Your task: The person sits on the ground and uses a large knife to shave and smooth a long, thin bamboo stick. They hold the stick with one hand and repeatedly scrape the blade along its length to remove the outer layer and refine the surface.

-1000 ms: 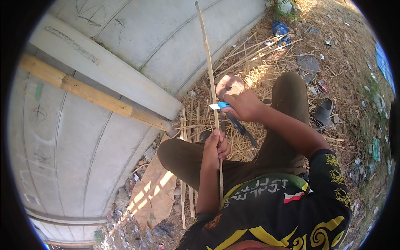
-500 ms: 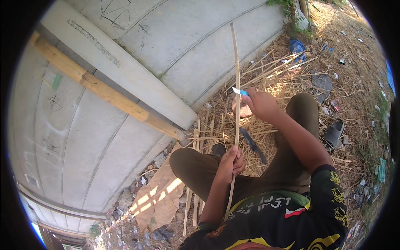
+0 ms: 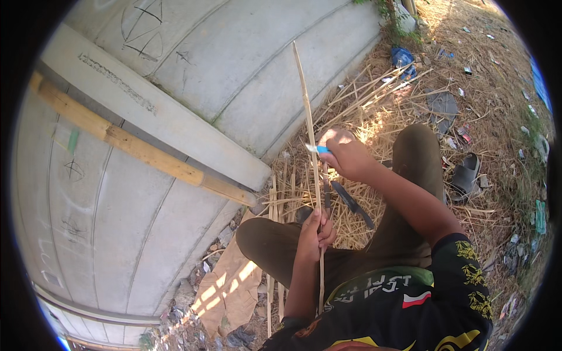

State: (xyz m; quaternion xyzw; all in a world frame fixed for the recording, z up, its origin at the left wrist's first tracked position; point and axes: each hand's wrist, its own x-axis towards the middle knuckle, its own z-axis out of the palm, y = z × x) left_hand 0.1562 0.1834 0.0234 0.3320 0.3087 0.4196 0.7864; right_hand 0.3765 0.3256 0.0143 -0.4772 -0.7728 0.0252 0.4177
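The fingers of the left hand (image 3: 318, 230) are clamped on a long, thin, pale tan strip that looks like split bamboo (image 3: 308, 108). The strip runs nearly upright through this grip, its lower end reaching down beside the dark shirt (image 3: 404, 319) below the fingers and its upper end rising far above them, leaning slightly left.

The fingers of the right hand (image 3: 346, 157) are closed around a bright blue handled cutter with a pale metal blade (image 3: 322, 150), above and to the right of the left fingers. The blade points left from the right fingers and crosses the strip; how deep it bites cannot be told.

Just behind the right fingers sits a rounded, pinkish-brown block (image 3: 336, 136), partly hidden. Below them, and to the upper right of the left fingers, a flat black blade-like piece (image 3: 352, 205) lies aslant on loose straw-coloured shavings (image 3: 349, 235). To the left of the left fingers several straight pale strips (image 3: 274, 202) lie side by side, with a flat brown sheet (image 3: 231, 298) lower down. Well to the right of the right fingers lies a dark grey sandal (image 3: 465, 175).
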